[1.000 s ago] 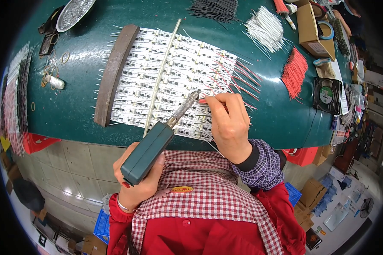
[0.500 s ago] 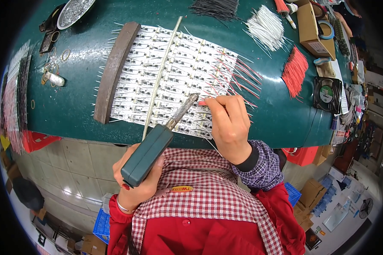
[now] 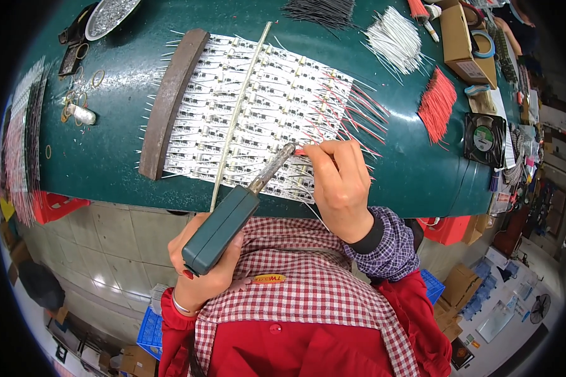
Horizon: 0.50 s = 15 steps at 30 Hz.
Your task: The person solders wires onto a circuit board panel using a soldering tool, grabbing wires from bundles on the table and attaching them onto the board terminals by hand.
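Observation:
My left hand (image 3: pixel 201 283) is wrapped round the dark green handle of a soldering iron (image 3: pixel 221 230), whose metal barrel slants up and to the right. The iron's tip lies over a sheet of white circuit boards (image 3: pixel 195 113), close by the fingertips of my right hand (image 3: pixel 341 191). Those fingers pinch a short red wire (image 3: pixel 300 152) that reaches toward the tip. Whether tip and wire touch is too small to tell. Red and white wires stick out along the sheet's right edge. A brown bar (image 3: pixel 173 103) and a thin pale strip (image 3: pixel 236 119) lie across the boards.
Bundles of black (image 3: pixel 321 12), white (image 3: pixel 393 41) and red wires (image 3: pixel 437 105) lie on the green table (image 3: pixel 396 169). At right are a cardboard box (image 3: pixel 462 47) and a small black fan (image 3: pixel 484 139). Rubber bands and a metal dish (image 3: pixel 110 17) are at left.
The iron's tip has moved slightly down and nearer my right fingertips. My left hand has shifted a little to the right with it. My right hand has barely moved.

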### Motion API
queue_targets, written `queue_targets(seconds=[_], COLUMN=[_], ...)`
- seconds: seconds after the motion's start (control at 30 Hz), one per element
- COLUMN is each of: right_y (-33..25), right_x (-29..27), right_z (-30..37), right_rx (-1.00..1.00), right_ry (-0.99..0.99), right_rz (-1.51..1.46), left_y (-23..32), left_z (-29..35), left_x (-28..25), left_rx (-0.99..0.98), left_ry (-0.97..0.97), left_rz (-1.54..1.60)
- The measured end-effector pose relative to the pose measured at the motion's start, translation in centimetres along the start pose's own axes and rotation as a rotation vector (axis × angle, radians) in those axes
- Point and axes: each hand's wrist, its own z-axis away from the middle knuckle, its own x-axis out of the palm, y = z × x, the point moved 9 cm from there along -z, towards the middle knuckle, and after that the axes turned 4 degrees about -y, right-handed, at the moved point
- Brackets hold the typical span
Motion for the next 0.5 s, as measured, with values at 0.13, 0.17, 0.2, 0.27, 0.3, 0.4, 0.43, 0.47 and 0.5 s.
queue_targets(seconds=[0.13,0.17,0.2,0.27,0.3,0.4,0.43,0.47,0.5], right_y=[0.0,0.0,0.0,-0.1,-0.1,-0.1,-0.2,-0.2,-0.2], right_x=[0.0,0.1,0.1,0.1,0.1,0.1,0.1,0.0,0.0], right_z=[0.0,0.0,0.0,0.0,0.0,0.0,0.0,0.0,0.0], right_rx=[0.002,0.002,0.0,-0.002,-0.002,-0.003,-0.004,-0.004,-0.005], right_ry=[-0.001,-0.001,-0.001,-0.001,-0.003,-0.006,-0.007,-0.006,-0.008], right_rz=[0.002,0.003,0.004,0.005,0.012,0.021,0.023,0.023,0.022], left_y=[-0.3,-0.4,-0.4,-0.1,-0.2,-0.2,-0.8,-1.4,-1.3], left_z=[-0.1,-0.1,-0.1,-0.2,-0.1,0.3,0.7,1.1,1.2], left_x=[0.0,0.0,-0.1,-0.2,-0.2,-0.3,-0.4,-0.5,-0.5], left_rx=[-0.021,-0.023,-0.024,-0.015,-0.015,0.027,-0.022,-0.07,-0.07], left_ry=[0.012,0.013,0.012,0.02,0.019,0.027,0.043,0.058,0.059], left_rz=[0.04,0.049,0.049,0.042,0.042,0.024,0.048,0.071,0.07])
